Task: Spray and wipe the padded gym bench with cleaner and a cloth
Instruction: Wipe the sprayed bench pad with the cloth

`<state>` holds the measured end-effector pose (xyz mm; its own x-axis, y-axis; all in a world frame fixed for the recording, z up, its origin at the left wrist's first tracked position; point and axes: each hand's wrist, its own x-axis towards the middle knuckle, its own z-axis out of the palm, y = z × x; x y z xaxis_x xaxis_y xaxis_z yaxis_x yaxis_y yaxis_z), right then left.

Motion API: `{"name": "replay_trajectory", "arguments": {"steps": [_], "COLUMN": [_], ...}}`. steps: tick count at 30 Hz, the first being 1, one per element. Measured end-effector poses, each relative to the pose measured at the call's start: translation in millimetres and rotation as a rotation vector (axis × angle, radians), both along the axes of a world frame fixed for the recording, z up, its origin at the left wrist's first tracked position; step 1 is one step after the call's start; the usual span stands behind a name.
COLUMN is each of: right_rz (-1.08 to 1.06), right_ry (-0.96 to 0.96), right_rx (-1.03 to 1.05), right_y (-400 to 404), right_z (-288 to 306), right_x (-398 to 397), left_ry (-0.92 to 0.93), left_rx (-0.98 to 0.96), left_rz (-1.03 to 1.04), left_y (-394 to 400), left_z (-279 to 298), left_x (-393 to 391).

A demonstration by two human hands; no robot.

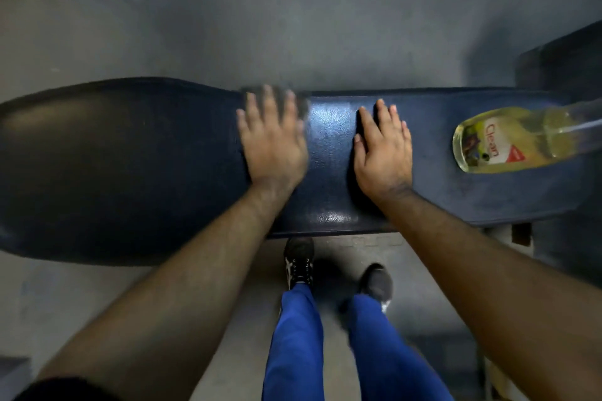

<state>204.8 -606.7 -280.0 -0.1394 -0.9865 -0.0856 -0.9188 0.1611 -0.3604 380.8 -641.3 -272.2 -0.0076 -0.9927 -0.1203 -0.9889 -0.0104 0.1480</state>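
At centre frame the left hand (272, 140) lies flat, fingers straight and slightly spread, pressing a blurred grey cloth (303, 104) that shows only past its fingertips. Just to its right the right hand (382, 153) rests palm-down on the pad, fingers straight and close together, holding nothing. Both rest on the dark blue padded bench (130, 166), which spans the frame above a grey floor (293, 10). Well right of the fingers, the cleaner bottle (508, 140) of yellow liquid lies on its side on the pad.
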Motion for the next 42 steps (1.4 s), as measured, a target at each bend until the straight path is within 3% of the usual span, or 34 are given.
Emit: {"name": "replay_trajectory", "arguments": {"steps": [2,4,8,10,13,15,20,24,25,29,33,37,42], "right_rz": [0.002,0.032,0.058,0.061,0.06,0.108,0.184,0.171,0.176,0.177,0.128,0.105,0.09], "right_ry": [0.009,0.009,-0.001,0.014,-0.008,-0.006,-0.008,-0.062,-0.072,-0.057,0.014,0.033,-0.049], "right_rx": [0.01,0.019,-0.009,-0.019,-0.025,-0.04,-0.072,-0.093,-0.092,-0.078,-0.036,-0.011,0.092], "right_y": [-2.2,-1.7,5.1,13.0,30.4,45.5,57.1,55.0,54.6,52.8,47.1,44.3,37.3], "right_z": [1.8,1.5,-3.9,-3.1,-0.9,-0.8,-9.8,-7.8,-8.3,-8.4,-3.0,-2.1,11.9], "right_x": [-7.2,-15.1,-33.5,-40.5,-47.8,-50.2,-60.4,-62.4,-63.7,-64.4,-58.1,-56.6,-57.0], "left_ry": [0.027,0.061,0.007,0.026,0.058,0.049,-0.004,0.034,0.024,-0.026,-0.016,-0.033,-0.014], "left_rx": [0.004,0.003,-0.04,-0.027,0.011,-0.008,-0.05,-0.074,-0.09,-0.081,-0.033,-0.032,0.039], "left_rz": [-0.312,-0.416,0.007,-0.089,-0.379,-0.377,0.014,-0.406,-0.429,-0.006,-0.254,-0.015,-0.033], "left_y": [56.1,68.1,-11.0,5.8,112.9,157.1,109.0,137.0,122.9,46.8,49.8,16.6,20.4], "left_z": [3.7,-3.0,-5.2,-5.6,-0.8,-3.4,-9.2,-14.2,-17.9,-12.7,-14.0,-16.1,-9.4], "left_x": [-18.6,-16.1,-37.9,-53.2,-47.7,-34.6,-68.7,-66.1,-56.5,-62.9,-79.9,-90.5,-94.4]}}
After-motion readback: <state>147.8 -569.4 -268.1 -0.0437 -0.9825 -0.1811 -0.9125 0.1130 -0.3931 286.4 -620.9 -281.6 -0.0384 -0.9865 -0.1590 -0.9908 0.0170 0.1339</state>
